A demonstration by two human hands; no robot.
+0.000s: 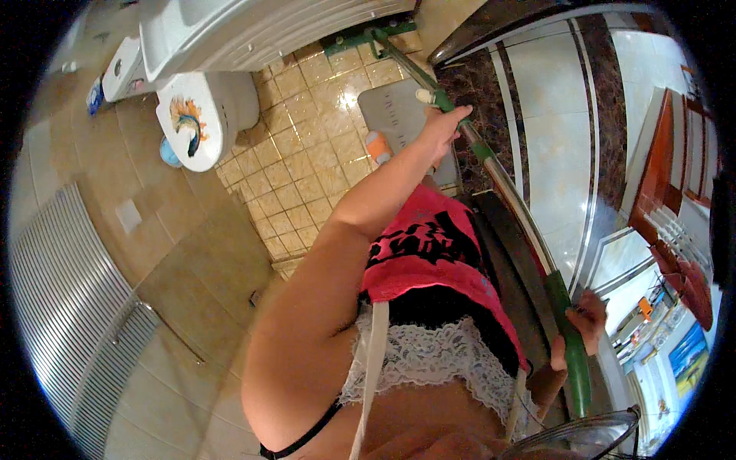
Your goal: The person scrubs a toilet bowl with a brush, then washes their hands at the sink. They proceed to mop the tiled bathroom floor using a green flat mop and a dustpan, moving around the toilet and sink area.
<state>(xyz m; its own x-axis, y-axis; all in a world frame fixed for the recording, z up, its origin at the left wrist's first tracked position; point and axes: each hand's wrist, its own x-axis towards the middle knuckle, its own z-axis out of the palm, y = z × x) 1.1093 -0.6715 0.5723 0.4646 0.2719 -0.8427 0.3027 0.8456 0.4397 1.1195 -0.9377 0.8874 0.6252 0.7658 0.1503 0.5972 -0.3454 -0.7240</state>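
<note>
A long-handled mop or squeegee with a green and metal pole (514,198) runs from upper middle to lower right. Its green head (371,37) lies on the wet tiled floor, against the base of a white fixture. My left hand (444,131) is closed around the pole's upper-middle part in the picture, just below a cream-coloured knob (425,96). Around the green grip (566,339) at the pole's near end is my right hand (589,325), its palm partly hidden. The pole passes over a grey mat with lettering (394,106) and a dark stone threshold.
At upper left stands a toilet with a fish picture on its lid (190,123), beside the white fixture (230,29). An orange and white slipper (378,146) is on the mat. A dark door edge (494,29) borders the threshold (480,121). A glass panel stands left.
</note>
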